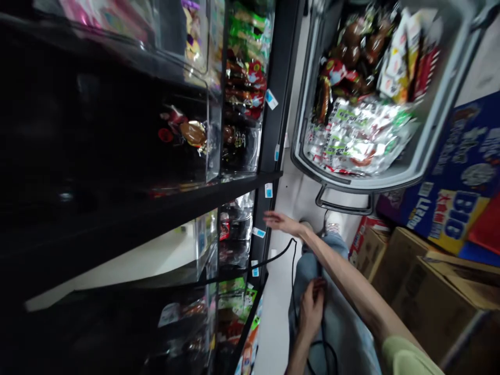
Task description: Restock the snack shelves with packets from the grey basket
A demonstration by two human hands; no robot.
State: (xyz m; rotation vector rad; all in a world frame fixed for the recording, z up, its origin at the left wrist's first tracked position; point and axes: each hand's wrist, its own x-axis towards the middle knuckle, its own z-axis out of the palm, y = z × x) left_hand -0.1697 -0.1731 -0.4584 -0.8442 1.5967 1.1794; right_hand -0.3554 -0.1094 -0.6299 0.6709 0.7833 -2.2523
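My right hand (282, 223) reaches out beside the front edge of the black shelf (269, 219). Its fingers are stretched out and nothing shows in them. Close by are price tags (258, 232) and clear bins with dark packs (236, 229). Over my thigh, my left hand (311, 306) has its fingers curled in; what they hold, if anything, is hidden. A thin black cable (292, 271) hangs near it. Beyond my feet stands a grey basket (355, 183) with a folded-down handle, holding silver packs (359, 138), brown shiny packs (351, 47) and white packs (394, 67).
Cardboard boxes (433, 291) are stacked at the right, with a blue printed carton (441, 172) beside the basket. On the left rise black shelves whose clear bins hold red and brown packs (246, 86) and green packs (246, 31). Pale floor (279, 297) lies between shelf and legs.
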